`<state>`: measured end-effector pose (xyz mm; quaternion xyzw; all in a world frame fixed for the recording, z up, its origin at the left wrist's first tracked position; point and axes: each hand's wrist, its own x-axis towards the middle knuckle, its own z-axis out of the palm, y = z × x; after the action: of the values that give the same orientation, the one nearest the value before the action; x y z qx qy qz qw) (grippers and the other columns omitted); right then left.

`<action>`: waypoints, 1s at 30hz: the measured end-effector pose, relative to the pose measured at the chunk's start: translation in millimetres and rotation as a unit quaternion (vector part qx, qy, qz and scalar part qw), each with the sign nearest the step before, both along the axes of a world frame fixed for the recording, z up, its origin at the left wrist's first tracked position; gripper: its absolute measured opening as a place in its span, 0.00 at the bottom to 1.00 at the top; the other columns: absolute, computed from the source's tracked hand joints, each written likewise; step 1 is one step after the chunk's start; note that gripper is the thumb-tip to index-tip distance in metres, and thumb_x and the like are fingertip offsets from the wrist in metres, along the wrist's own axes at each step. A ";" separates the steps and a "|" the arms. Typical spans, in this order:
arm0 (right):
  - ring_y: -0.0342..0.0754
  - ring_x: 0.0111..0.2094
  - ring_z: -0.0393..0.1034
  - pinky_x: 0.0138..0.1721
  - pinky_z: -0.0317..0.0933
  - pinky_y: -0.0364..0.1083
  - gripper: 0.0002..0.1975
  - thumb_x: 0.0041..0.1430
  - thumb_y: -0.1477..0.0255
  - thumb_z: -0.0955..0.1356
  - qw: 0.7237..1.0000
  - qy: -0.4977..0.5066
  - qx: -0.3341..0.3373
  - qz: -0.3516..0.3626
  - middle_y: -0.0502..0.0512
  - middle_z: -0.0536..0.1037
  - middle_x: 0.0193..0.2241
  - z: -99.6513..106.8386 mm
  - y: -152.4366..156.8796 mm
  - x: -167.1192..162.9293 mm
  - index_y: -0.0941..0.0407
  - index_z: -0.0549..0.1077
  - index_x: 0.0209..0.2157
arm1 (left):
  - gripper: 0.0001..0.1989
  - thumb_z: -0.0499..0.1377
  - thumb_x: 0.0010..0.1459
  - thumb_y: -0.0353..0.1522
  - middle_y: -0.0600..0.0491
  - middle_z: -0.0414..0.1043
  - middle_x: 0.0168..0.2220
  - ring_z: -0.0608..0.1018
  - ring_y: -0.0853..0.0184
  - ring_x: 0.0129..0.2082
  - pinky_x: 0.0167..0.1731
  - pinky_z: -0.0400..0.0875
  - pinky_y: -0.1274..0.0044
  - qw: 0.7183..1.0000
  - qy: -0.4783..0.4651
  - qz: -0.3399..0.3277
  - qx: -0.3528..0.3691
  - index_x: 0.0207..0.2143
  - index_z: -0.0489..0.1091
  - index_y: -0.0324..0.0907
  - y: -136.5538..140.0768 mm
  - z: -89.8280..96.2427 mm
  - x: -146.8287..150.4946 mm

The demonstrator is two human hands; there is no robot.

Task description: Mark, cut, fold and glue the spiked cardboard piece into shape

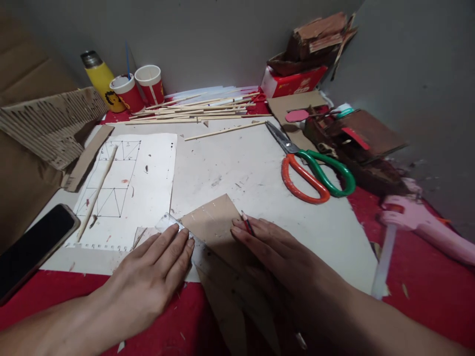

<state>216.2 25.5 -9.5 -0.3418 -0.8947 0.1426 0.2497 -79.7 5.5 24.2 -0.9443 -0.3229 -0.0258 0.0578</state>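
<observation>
My left hand (158,264) lies flat with its fingers stretched over a clear ruler (202,254), pressing it onto a piece of brown cardboard (211,217). The ruler runs slantwise across the cardboard, and its lower end sinks into shadow. A dark pencil (247,225) sticks out between the fingers of my right hand (274,247), its sharpened tip pointing up and away. That hand rests at the cardboard's right edge; its thumb is hard to make out. Left of the cardboard is a white sheet (154,183) with a drawn grid of triangles and a wooden stick (98,190) on it.
Large scissors (304,168) with orange and green handles lie to the right, near a pink glue gun (419,222). Wooden sticks (193,111), two paper cups (150,84) and a yellow bottle (102,81) stand or lie at the back. A phone (37,247) is at left.
</observation>
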 end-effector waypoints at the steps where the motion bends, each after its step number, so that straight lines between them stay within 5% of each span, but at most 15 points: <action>1: 0.60 0.62 0.65 0.57 0.65 0.64 0.34 0.68 0.78 0.62 1.000 0.000 -0.007 0.002 0.70 0.72 0.59 0.2 0.0 0.4 0.55 0.47 0.71 | 0.25 0.51 0.61 0.27 0.37 0.67 0.62 0.66 0.47 0.63 0.55 0.69 0.62 1.000 -0.002 0.003 0.006 0.61 0.64 0.29 -0.6 -1.1 0.1; 8: 0.57 0.67 0.57 0.61 0.60 0.65 0.33 0.66 0.81 0.61 0.998 0.000 -0.048 0.032 0.69 0.67 0.63 3.7 1.9 2.2 0.55 0.50 0.70 | 0.23 0.51 0.60 0.25 0.38 0.71 0.59 0.72 0.47 0.58 0.51 0.71 0.62 0.999 -0.004 0.013 0.041 0.58 0.67 0.30 -3.0 -8.4 4.8; 25: 0.57 0.64 0.61 0.59 0.63 0.63 0.33 0.66 0.81 0.61 0.998 -0.056 0.006 0.019 0.69 0.70 0.61 8.0 -2.4 -5.1 0.55 0.51 0.69 | 0.21 0.53 0.60 0.23 0.35 0.72 0.55 0.74 0.49 0.57 0.48 0.73 0.64 0.999 0.004 0.023 0.032 0.56 0.68 0.29 -1.7 -9.0 8.0; 30: 0.57 0.65 0.60 0.59 0.64 0.63 0.31 0.67 0.79 0.62 0.997 -0.061 -0.009 0.036 0.68 0.69 0.62 25.6 5.3 -0.9 0.55 0.53 0.69 | 0.21 0.53 0.59 0.22 0.33 0.73 0.55 0.75 0.48 0.56 0.47 0.74 0.64 0.999 -0.004 0.016 0.036 0.55 0.68 0.27 -1.3 -8.0 8.0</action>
<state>215.3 30.8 16.1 -0.3198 -0.9186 0.1385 0.1864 -71.7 4.3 16.2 -0.9364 -0.3367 -0.0402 0.0908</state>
